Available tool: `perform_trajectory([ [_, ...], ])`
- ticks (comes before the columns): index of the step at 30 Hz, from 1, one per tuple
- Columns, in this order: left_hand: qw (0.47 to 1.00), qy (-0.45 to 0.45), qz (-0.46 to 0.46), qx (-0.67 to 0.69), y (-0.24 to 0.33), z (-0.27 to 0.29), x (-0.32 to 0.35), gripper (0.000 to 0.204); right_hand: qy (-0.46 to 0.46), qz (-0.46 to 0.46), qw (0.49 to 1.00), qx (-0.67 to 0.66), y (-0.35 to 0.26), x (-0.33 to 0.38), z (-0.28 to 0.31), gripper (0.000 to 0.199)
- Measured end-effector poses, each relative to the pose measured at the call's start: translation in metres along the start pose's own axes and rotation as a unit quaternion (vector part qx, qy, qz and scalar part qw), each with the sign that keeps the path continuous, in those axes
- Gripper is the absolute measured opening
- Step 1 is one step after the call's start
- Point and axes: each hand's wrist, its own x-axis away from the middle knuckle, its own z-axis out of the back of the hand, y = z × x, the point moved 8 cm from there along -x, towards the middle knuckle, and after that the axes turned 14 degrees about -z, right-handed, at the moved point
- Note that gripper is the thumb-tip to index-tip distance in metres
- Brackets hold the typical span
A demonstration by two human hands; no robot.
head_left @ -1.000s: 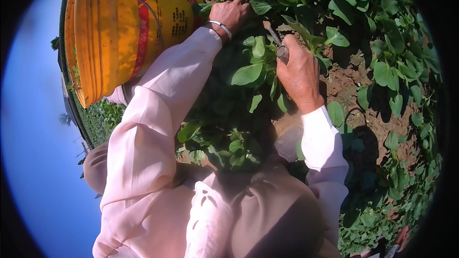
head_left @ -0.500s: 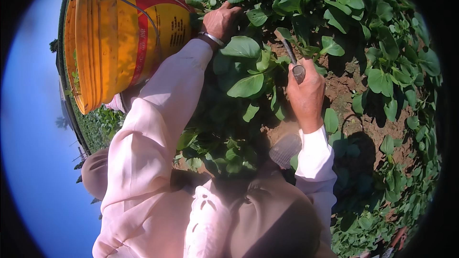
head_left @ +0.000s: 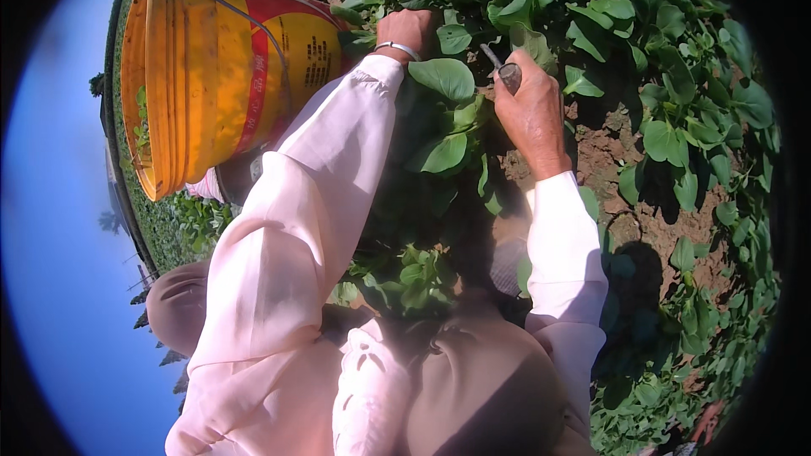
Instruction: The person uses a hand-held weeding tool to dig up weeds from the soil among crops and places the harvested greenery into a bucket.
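My right hand [head_left: 530,114] is closed around a small hand tool [head_left: 509,76] with a dark, round-ended handle. A thin metal part of it points away among the leaves, and its working end is hidden. My left hand [head_left: 407,31], with a pale bangle at the wrist, reaches in among the leafy green plants [head_left: 445,78]. Its fingers are bent down out of sight, so what they touch does not show. Broad leaves stand between my two hands.
A yellow bucket [head_left: 190,76] with a red band and wire handle lies beside my left arm, a few leaves in its mouth. Brown soil [head_left: 604,152] shows to the right, with more plants [head_left: 672,139] beyond. My shoe [head_left: 505,266] is on the ground below.
My right hand has moved farther away and slightly left with the tool, whose handle is tilted differently. My left hand has shifted a little right, deeper into the leaves.
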Motion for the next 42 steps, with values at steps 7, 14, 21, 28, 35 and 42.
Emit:
perform_trajectory([
  [7, 0.957, 0.162, -0.126, 0.205, -0.002, 0.008, 0.068, 0.035, -0.014, -0.009, 1.0, 0.003, 0.014, 0.038, 0.033, 0.02],
  [14, 0.94, 0.284, -0.132, 0.132, 0.003, 0.048, 0.103, 0.038, -0.016, 0.006, 1.0, 0.012, 0.0, 0.028, 0.021, 0.018],
  [21, 0.661, 0.362, 0.137, 0.643, -0.038, 0.092, 0.117, 0.019, -0.027, 0.004, 1.0, 0.004, -0.009, 0.013, 0.003, 0.014],
  [28, 0.853, 0.262, 0.001, 0.451, 0.003, 0.097, 0.094, 0.018, -0.077, 0.037, 0.996, -0.012, -0.013, 0.042, 0.008, 0.014],
  [35, 0.965, -0.028, -0.152, 0.213, 0.114, 0.022, 0.143, 0.033, 0.062, -0.053, 0.99, -0.119, 0.034, 0.051, 0.058, 0.022],
  [42, 0.955, 0.061, -0.112, 0.267, 0.098, 0.049, 0.12, 0.026, 0.082, -0.205, 0.907, -0.36, 0.099, 0.086, 0.059, 0.026],
])
